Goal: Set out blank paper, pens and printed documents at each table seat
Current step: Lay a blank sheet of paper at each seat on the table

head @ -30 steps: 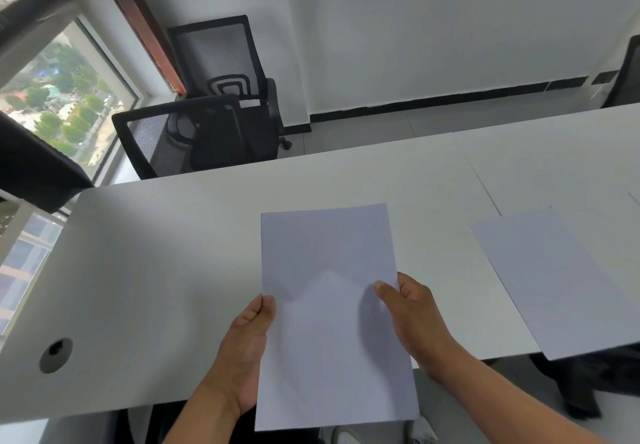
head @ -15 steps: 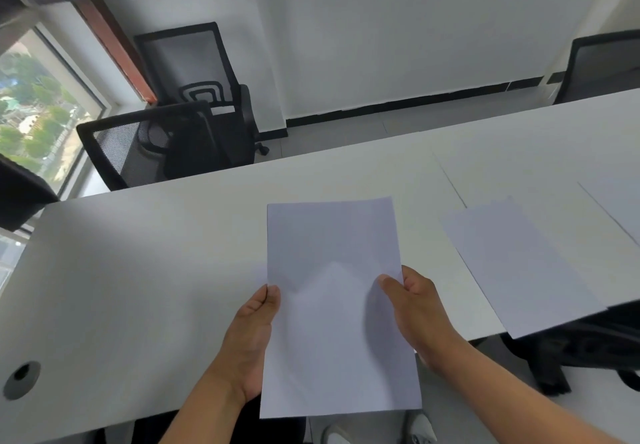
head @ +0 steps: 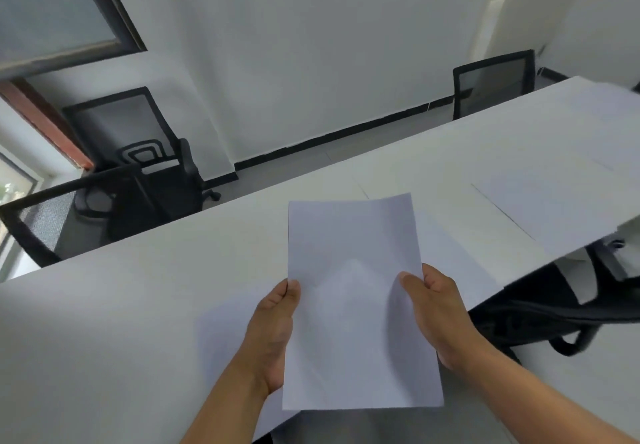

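Note:
Both of my hands hold a stack of blank white paper upright over the near edge of the long white table. My left hand pinches its left edge and my right hand grips its right edge. A blank sheet lies flat on the table behind the held stack, mostly hidden by it. Another blank sheet lies further right, reaching the table's front edge. No pens or printed documents show.
Two black mesh chairs stand across the table at the left by the window. A third chair is at the far right. A black chair sits tucked under the near side, right of my arm.
The view has swung right along the table, so the chairs and laid sheets slid left. The nearer laid sheet now sits behind the held stack. Both hands keep their grip.

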### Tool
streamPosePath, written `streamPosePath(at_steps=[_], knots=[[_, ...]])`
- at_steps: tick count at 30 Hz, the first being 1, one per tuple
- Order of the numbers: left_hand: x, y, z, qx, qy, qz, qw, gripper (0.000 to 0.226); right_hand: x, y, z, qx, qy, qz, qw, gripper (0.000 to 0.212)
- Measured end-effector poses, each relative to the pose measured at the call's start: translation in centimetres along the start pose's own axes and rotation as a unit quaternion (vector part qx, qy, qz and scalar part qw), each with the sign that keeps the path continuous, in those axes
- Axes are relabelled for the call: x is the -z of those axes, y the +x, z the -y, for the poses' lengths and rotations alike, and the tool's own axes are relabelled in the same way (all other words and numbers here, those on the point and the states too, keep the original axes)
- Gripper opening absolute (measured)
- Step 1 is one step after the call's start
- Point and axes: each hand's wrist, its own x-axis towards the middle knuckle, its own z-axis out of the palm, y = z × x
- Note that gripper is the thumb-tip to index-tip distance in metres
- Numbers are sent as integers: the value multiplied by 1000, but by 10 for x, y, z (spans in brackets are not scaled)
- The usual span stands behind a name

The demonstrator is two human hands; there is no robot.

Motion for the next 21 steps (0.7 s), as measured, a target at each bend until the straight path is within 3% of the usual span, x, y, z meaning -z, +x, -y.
streamPosePath(at_steps=[3, 15, 21], knots=[[-55, -6, -7, -13, 9, 27, 1000, 35, 54, -9, 12, 18, 33, -21, 999, 45], [-278, -54, 3, -45, 37, 151, 987, 34, 281, -59, 21, 82, 79, -122, 986, 40], [-416, -90, 10, -55, 50, 239, 968, 34, 412, -98, 27, 114, 89, -224, 964, 36]])
